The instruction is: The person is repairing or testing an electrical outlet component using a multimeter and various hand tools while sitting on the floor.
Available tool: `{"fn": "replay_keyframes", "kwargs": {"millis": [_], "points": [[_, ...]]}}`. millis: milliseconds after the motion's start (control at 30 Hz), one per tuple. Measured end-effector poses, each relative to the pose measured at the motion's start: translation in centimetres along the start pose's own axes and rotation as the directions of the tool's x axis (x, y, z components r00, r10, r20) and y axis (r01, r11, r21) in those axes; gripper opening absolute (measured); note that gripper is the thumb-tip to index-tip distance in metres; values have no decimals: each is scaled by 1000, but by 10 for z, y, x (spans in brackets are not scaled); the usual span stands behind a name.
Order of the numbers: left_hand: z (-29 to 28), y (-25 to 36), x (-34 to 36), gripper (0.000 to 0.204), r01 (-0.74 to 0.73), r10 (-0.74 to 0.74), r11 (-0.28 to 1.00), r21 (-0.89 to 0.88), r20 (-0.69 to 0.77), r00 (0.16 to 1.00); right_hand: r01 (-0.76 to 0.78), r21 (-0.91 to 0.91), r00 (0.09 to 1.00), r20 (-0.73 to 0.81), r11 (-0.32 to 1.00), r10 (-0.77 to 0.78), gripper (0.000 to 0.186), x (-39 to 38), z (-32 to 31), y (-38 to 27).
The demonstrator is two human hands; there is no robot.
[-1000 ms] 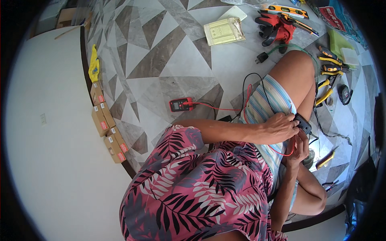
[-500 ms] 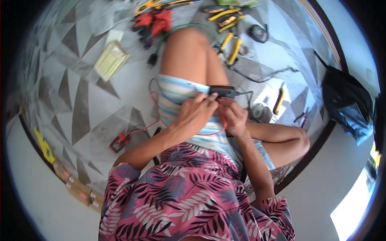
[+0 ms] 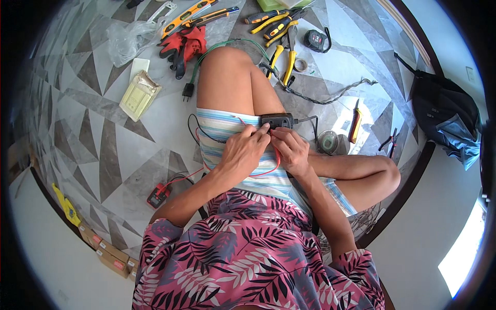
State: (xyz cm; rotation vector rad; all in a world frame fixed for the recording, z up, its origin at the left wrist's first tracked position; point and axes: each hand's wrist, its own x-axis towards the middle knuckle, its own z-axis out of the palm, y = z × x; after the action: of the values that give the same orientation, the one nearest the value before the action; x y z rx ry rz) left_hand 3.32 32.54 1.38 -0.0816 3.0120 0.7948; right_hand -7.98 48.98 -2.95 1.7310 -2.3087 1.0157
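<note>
A black outlet block (image 3: 277, 120) with a cord at its right end rests on my thigh. The fingers of my left hand (image 3: 242, 151) are bent against its near left edge, gripping it. My right hand (image 3: 291, 151) pinches the end of a red test lead (image 3: 278, 161) at the block's near side; the tip is hidden by the fingers. That lead loops over my shorts toward a red and black multimeter (image 3: 158, 195) on the floor at left. A black test lead (image 3: 190, 125) curls beside my left hand, partly over the shorts.
Red-black gloves (image 3: 183, 49), a yellow level (image 3: 187, 18), pliers (image 3: 289, 51), a tape measure (image 3: 315, 40) and a black plug (image 3: 188, 91) lie beyond my knee. At right are a yellow-handled tool (image 3: 355, 126), a tape roll (image 3: 327, 141) and a black bag (image 3: 439, 111).
The view has shifted slightly and sharpened. Both hands stay at the outlet block, with the right fingers still pinching the red lead.
</note>
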Motion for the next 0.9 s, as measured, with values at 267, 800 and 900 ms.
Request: {"fn": "replay_keyframes", "kwargs": {"millis": [267,800,900], "points": [[-2,-1,-1,23,-13,13,1000,20,10,1000,-6,-10,1000,2,1000,6,29,3,-2,-2],[-6,5,7,22,-17,15,999,28,50,999,-168,111,973,-139,979,183,29,20,-31,8],[-8,4,6,23,-3,1,999,32,68,998,-137,145,981,-120,980,155,27,23,-31,5]]}}
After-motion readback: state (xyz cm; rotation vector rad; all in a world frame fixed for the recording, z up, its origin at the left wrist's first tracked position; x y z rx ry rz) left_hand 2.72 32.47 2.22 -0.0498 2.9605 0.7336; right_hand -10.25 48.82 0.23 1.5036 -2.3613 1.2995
